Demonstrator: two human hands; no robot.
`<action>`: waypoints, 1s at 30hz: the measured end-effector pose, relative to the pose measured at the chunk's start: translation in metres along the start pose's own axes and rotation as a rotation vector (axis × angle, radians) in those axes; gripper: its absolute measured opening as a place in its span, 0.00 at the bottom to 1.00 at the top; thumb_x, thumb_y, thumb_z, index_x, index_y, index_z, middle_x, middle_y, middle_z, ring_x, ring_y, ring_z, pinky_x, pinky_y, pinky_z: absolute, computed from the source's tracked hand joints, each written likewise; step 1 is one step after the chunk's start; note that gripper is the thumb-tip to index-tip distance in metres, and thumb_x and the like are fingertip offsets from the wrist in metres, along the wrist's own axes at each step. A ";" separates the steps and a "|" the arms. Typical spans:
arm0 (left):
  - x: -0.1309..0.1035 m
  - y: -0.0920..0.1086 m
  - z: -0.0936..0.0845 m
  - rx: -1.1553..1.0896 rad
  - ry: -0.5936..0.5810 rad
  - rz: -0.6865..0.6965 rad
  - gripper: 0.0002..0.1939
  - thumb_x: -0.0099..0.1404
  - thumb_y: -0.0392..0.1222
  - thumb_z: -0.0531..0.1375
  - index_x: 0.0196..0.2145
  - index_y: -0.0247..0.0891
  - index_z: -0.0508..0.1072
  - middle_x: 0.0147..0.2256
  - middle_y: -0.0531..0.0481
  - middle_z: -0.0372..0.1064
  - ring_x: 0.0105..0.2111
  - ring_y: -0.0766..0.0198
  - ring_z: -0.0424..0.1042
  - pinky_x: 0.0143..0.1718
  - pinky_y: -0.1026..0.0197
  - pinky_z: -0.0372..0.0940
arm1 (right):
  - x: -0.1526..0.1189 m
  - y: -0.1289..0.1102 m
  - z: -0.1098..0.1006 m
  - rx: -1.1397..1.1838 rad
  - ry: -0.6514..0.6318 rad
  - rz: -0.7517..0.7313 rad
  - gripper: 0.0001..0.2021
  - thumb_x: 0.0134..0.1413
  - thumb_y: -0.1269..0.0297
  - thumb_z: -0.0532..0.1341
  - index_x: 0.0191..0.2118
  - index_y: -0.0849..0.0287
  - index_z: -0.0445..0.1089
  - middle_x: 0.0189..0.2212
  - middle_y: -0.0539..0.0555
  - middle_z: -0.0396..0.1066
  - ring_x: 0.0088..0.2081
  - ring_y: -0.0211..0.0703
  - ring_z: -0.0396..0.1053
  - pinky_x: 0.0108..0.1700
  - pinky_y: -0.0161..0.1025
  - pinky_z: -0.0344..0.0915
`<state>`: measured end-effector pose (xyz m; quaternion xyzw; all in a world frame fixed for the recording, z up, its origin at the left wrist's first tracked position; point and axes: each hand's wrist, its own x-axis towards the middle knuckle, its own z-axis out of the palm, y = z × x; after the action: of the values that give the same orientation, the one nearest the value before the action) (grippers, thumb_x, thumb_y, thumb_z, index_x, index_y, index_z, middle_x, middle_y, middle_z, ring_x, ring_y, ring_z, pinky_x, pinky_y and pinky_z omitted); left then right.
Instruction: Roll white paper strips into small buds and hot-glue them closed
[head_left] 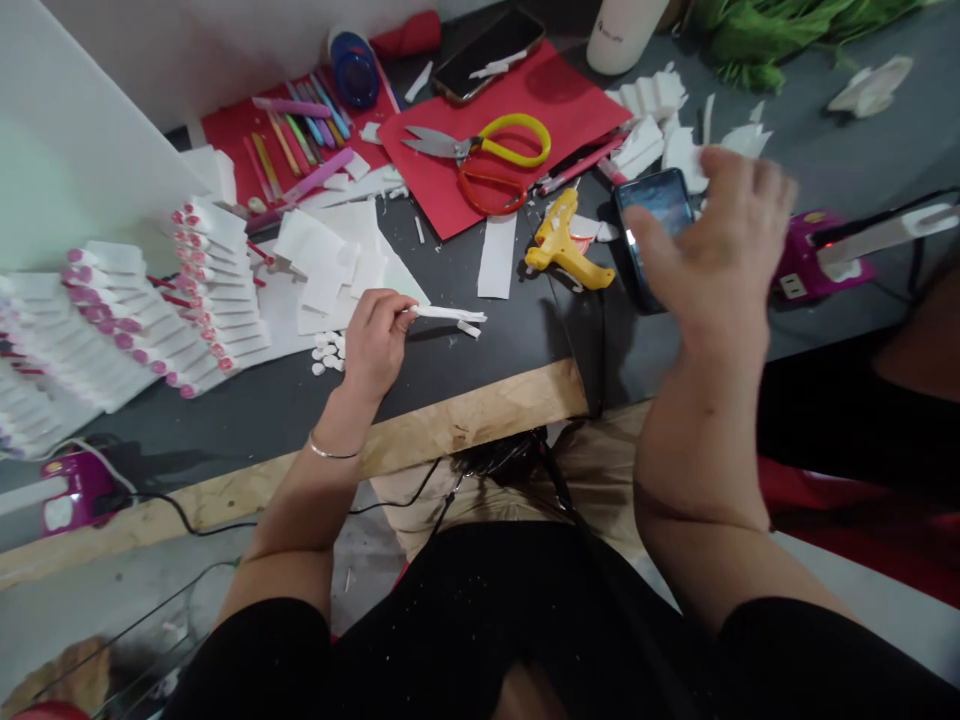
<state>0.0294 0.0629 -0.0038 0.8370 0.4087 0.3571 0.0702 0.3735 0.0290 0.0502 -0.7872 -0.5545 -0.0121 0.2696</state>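
My left hand (377, 335) pinches one end of a thin rolled white paper piece (442, 313), which points right over the dark table. A small white scrap (469, 329) lies just under its far end. My right hand (716, 240), slightly blurred, is over the right part of the table with thumb and fingers apart. Beside its thumb lies a dark phone (660, 205) with a lit screen, partly covered by the hand. A yellow glue gun (568, 243) rests left of the phone. Small white pellets (328, 353) sit left of my left hand.
Scissors (480, 150) lie on red paper (420, 195). Rows of folded white pieces with pink ends (217, 290) stand at the left. Purple power sockets (806, 255) (79, 490) with cables are at both sides. A white cup (622, 35) stands at the back; wood (480, 415) edges the table front.
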 end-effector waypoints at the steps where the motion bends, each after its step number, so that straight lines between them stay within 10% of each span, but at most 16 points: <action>1: 0.001 0.001 0.000 -0.008 -0.009 0.010 0.12 0.77 0.47 0.53 0.43 0.41 0.73 0.41 0.46 0.73 0.42 0.61 0.72 0.45 0.58 0.69 | 0.002 0.019 -0.001 -0.111 0.018 0.136 0.39 0.49 0.50 0.73 0.61 0.67 0.64 0.58 0.76 0.66 0.61 0.69 0.59 0.61 0.63 0.56; 9: 0.002 0.004 0.001 -0.050 -0.026 -0.020 0.13 0.77 0.50 0.52 0.42 0.41 0.73 0.41 0.45 0.73 0.42 0.60 0.73 0.45 0.57 0.70 | -0.004 0.056 0.030 -0.131 -0.125 0.290 0.39 0.37 0.65 0.77 0.56 0.66 0.61 0.55 0.78 0.64 0.60 0.68 0.60 0.63 0.56 0.54; 30: 0.001 0.000 0.002 -0.074 -0.023 -0.047 0.12 0.76 0.50 0.54 0.42 0.43 0.74 0.41 0.45 0.72 0.41 0.60 0.73 0.44 0.57 0.70 | -0.012 0.076 0.044 -0.095 -0.023 0.182 0.37 0.44 0.54 0.67 0.59 0.63 0.57 0.54 0.71 0.61 0.61 0.71 0.57 0.61 0.70 0.58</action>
<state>0.0312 0.0646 -0.0051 0.8280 0.4139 0.3607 0.1143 0.4236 0.0195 -0.0231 -0.8462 -0.4827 -0.0050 0.2258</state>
